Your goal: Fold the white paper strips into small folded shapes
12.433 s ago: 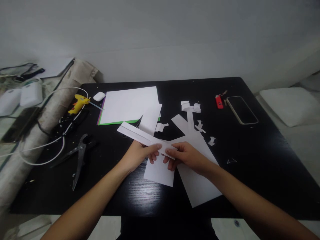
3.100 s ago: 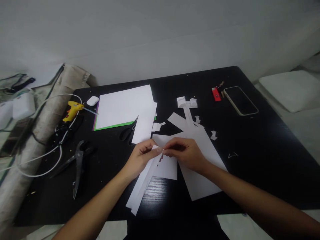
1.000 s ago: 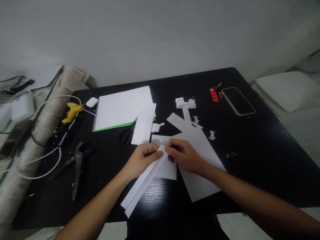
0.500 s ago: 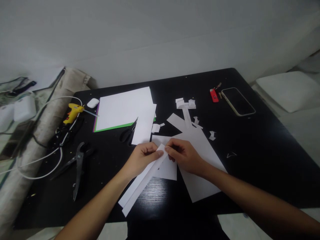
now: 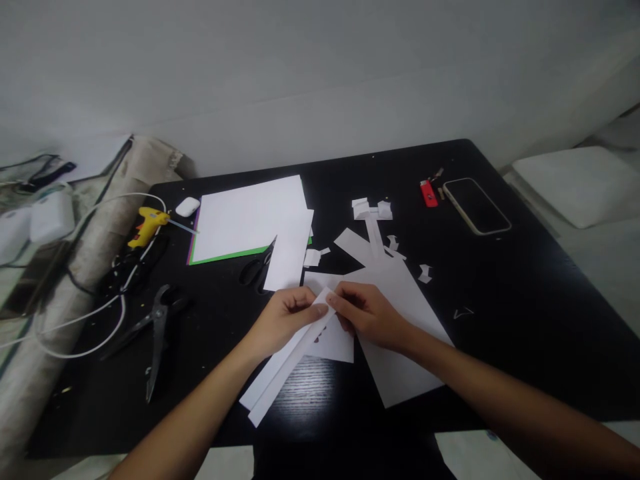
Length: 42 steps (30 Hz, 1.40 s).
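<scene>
A long folded strip of white paper (image 5: 283,373) slants from the table's near side up to my fingers. My left hand (image 5: 286,320) pinches its upper end, thumb on top. Close beside it, my right hand (image 5: 369,312) grips the same end between thumb and fingers. Below the hands lies a small white paper piece (image 5: 340,347) on the black table. A larger white sheet (image 5: 400,333) lies partly beneath my right forearm. Beyond it sits a folded paper piece (image 5: 373,223) with a long stem and a wider top.
Left are a yellow glue gun (image 5: 147,227), pliers (image 5: 159,327), black-handled scissors (image 5: 257,270) partly under paper, a paper stack (image 5: 245,220) and a white earbud case (image 5: 187,207). Right are a red lighter (image 5: 429,193) and a phone (image 5: 477,207). Paper scraps (image 5: 425,273) lie about.
The lower end of the folded strip has shifted slightly up and to the right. Both hands keep hold of its upper end, with the right thumb a little further over it.
</scene>
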Each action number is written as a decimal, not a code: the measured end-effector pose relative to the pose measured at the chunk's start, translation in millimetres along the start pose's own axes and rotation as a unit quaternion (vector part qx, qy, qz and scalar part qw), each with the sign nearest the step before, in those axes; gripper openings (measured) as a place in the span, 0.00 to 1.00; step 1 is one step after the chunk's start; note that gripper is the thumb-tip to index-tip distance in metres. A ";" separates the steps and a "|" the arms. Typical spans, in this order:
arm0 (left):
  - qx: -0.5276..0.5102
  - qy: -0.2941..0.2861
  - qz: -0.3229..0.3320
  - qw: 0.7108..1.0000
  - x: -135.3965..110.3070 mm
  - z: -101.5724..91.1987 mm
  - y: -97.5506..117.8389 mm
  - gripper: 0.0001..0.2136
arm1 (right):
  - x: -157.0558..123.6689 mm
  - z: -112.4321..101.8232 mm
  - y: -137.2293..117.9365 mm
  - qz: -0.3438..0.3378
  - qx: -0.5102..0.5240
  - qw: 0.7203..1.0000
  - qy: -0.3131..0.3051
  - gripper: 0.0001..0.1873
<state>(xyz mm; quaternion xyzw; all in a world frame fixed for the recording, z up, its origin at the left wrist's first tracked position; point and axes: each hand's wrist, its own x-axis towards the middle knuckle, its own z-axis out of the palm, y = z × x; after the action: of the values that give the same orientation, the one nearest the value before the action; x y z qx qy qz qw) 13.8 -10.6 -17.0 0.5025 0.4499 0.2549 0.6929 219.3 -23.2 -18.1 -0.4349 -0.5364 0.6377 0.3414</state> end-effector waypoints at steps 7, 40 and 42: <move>0.006 0.011 0.004 1.000 1.7 1.0 -0.5 0.14 | -0.3 1.5 -2.1 -0.017 -0.010 1.000 0.023 0.21; -0.056 -0.063 -0.054 0.995 -1.8 0.2 6.5 0.14 | 3.6 -3.1 -1.3 0.050 0.078 0.996 -0.014 0.21; -0.058 -0.055 -0.051 0.996 -1.4 0.4 6.4 0.14 | 4.0 -3.2 -1.0 0.069 0.091 0.993 -0.023 0.21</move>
<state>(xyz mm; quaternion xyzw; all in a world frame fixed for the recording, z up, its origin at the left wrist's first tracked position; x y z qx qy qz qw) 14.1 -9.5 -10.6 0.4514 0.4209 0.2165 0.7564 220.7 -18.2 -18.1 -0.4231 -0.4526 0.7158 0.3223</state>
